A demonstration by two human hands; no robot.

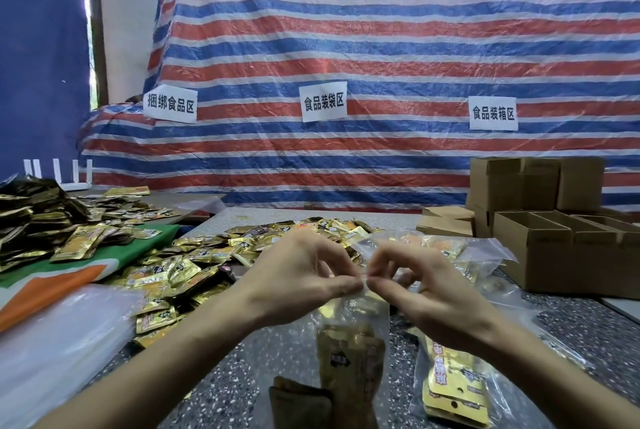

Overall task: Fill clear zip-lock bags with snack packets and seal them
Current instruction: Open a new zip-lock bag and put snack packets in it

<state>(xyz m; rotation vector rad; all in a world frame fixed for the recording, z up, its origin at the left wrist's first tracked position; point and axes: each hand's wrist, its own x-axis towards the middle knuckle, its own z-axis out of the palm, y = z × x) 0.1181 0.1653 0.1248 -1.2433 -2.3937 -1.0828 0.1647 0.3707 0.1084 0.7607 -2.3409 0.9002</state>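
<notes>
Zip-lock bag [349, 321], clear and already holding gold snack packets [349, 356], hangs from its mouth above the bench [225, 376], with its long axis close to vertical and the opening pointing up. Its lower end I can't make out. The left hand [298, 276] and right hand [429, 293] meet at the middle of that top edge, each pinching the seal strip between thumb and forefinger, the tips all but touching. The strip runs side to side across the person, so from the pinch it stretches outward both ways, and each hand is nearest its own half. Sliding the pinches apart along the strip looks like the coming move, though whether any of it is pressed closed I can't tell. A heap of loose packets [207, 265] lies beyond, and a second filled bag [453, 390] sits to the right
</notes>
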